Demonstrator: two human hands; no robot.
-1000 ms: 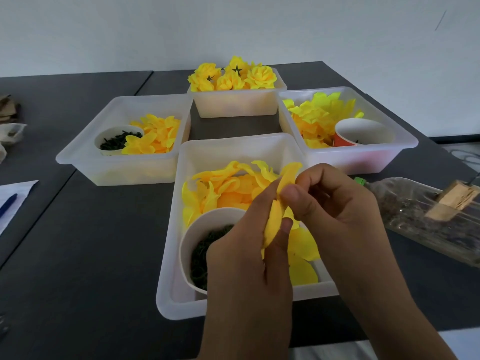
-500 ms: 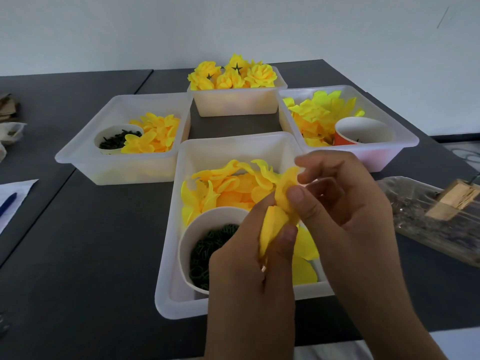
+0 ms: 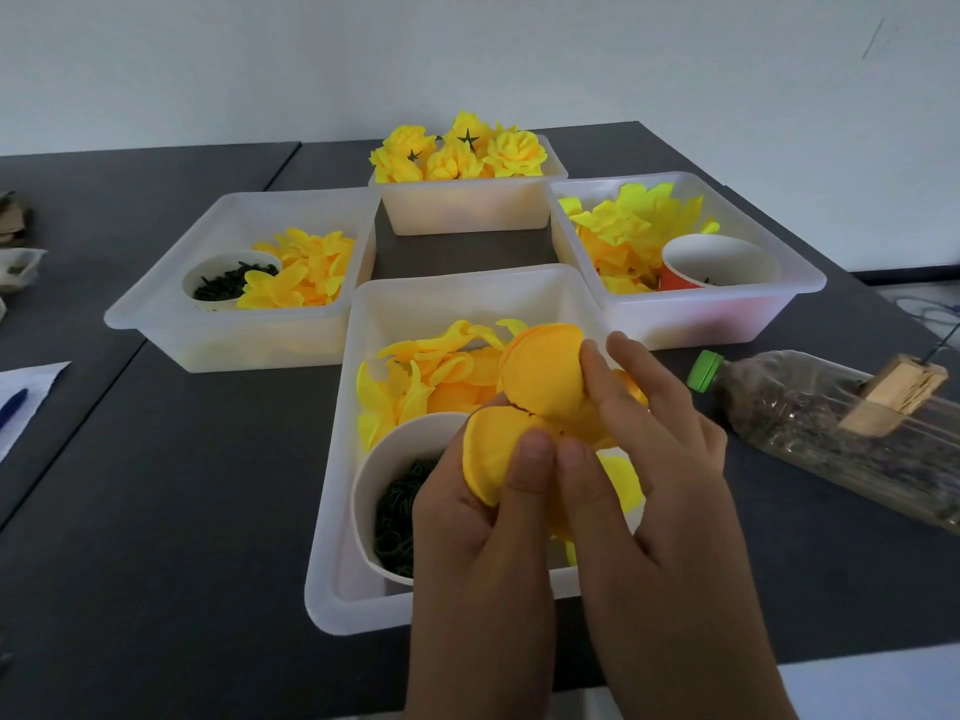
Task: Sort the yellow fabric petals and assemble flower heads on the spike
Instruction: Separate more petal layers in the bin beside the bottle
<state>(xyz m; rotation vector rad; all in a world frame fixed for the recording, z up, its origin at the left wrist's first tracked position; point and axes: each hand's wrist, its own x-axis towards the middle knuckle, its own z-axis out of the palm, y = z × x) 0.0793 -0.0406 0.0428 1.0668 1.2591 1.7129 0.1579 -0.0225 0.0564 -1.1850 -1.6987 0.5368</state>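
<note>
Both hands hold one orange-yellow fabric petal piece (image 3: 540,374) above the near white bin (image 3: 332,511). My left hand (image 3: 483,522) pinches its lower lobe with the thumb on top. My right hand (image 3: 649,459) pinches the piece beside it, thumb next to the left thumb and fingers over the upper lobe's right edge. Loose yellow petals (image 3: 426,371) fill the bin behind, and a white paper cup (image 3: 384,470) of small dark green parts stands in its front left. Finished yellow flower heads (image 3: 462,153) sit in the far bin. No spike is visible.
A left bin (image 3: 171,309) holds petals and a cup of dark parts. A right bin (image 3: 769,298) holds brighter petals and an orange cup (image 3: 717,262). A plastic bottle (image 3: 810,418) with a wooden block lies on the right. Paper and a pen (image 3: 15,402) lie at the left edge.
The folded petal piece has been spread open into flat round lobes facing the camera. Both thumbs now press side by side on it, lower over the bin.
</note>
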